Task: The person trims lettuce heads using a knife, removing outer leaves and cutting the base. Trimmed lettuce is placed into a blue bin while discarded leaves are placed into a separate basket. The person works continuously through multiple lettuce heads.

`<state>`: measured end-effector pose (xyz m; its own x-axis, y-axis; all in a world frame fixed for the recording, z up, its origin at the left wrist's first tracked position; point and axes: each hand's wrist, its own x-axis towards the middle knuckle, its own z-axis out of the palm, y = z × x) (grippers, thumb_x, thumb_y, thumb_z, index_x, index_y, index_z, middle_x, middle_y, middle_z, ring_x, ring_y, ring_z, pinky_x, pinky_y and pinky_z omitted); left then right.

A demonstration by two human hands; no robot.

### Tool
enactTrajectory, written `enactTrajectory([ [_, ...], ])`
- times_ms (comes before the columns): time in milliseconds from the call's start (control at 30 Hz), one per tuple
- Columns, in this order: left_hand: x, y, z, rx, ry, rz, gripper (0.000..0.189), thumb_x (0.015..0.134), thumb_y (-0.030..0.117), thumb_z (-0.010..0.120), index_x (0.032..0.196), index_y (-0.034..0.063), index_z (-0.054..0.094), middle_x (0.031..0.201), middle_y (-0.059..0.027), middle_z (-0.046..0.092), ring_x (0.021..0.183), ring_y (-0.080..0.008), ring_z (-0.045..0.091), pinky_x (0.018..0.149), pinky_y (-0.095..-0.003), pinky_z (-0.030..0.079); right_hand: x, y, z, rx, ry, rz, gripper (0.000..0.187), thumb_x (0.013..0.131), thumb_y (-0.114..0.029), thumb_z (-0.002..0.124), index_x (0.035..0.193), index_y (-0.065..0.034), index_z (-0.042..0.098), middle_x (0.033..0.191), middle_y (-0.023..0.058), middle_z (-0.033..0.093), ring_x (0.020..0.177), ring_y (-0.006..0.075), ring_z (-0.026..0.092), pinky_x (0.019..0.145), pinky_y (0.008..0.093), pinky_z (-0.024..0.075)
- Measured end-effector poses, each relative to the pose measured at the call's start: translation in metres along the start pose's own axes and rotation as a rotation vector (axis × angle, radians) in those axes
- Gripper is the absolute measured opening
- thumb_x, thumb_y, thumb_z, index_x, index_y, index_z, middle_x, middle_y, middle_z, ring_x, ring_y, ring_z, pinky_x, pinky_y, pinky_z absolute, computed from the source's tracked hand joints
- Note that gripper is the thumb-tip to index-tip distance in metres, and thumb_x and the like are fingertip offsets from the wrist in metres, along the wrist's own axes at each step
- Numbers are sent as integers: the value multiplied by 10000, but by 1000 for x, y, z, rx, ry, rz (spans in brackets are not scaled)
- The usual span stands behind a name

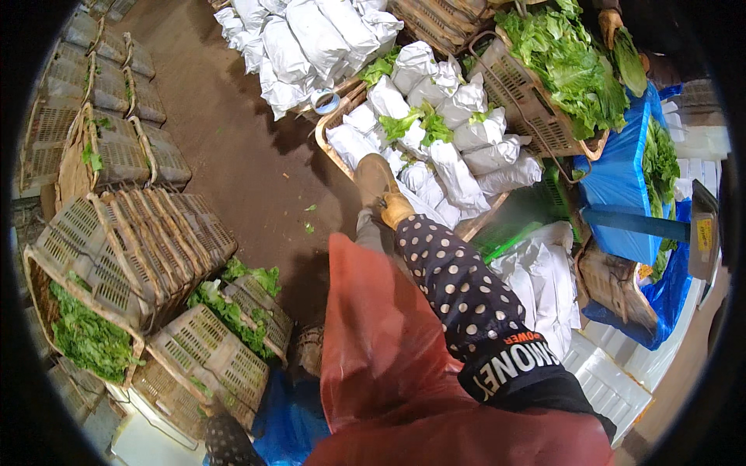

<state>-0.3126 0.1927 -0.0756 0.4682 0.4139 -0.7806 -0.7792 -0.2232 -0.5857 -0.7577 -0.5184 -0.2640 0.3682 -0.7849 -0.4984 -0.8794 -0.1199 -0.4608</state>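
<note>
My right hand (397, 209), in a tan glove, is low beside my boot (373, 175), at the near edge of a crate (322, 135) of white wrapped bundles (460, 175). Its fingers are curled, and whether they hold anything is unclear. Loose green leaves (434, 125) lie on those bundles. At the lower left, my left hand (214, 405) is dark and blurred at the rim of a tilted plastic crate (213, 355). I cannot make out its grip. A red apron (384, 326) covers my front.
Stacked crates (163, 244) line the left, one holding leafy greens (90, 332). White packages (315, 41) are piled at the top. Another person's gloved hand (609, 26) is by a head of lettuce (629, 64) beside a full crate (524, 87). A scale-like post (638, 224) juts in at right.
</note>
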Motion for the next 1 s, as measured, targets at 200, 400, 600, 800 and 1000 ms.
enactTrajectory([
  [200,5,10,18,-784,329,-282,777,1000,527,491,1635,205,180,1672,-89,228,1505,-364,279,1149,-663,239,50,0,34,-60,-132,59,313,829,-249,726,1044,-22,725,1049,243,717,1027,410,683,892,456,548],
  [400,5,24,26,-908,357,-325,789,1003,531,492,1634,185,170,1653,-111,258,1483,-365,311,1129,-631,271,61,-16,60,-353,-45,123,250,857,-179,668,1024,-20,761,1060,227,738,1009,375,724,859,468,585],
  [600,5,30,21,-956,370,-344,801,1006,536,493,1633,165,160,1634,-134,287,1461,-366,343,1109,-600,302,74,-9,82,-380,-54,157,291,876,-255,651,1011,-24,766,1033,251,734,997,386,727,833,493,588],
  [800,6,27,18,-1002,394,-352,814,1009,540,495,1632,146,150,1615,-156,316,1439,-367,374,1090,-569,334,80,-1,86,-374,-12,32,340,880,-362,639,1000,-77,780,994,232,744,959,392,734,802,502,589],
  [1000,10,25,24,-1050,427,-357,828,1012,545,496,1631,126,140,1596,-179,346,1417,-367,406,1070,-538,366,81,-4,68,-371,-65,118,342,810,-324,740,1030,-63,767,996,188,755,970,351,737,848,482,579],
])
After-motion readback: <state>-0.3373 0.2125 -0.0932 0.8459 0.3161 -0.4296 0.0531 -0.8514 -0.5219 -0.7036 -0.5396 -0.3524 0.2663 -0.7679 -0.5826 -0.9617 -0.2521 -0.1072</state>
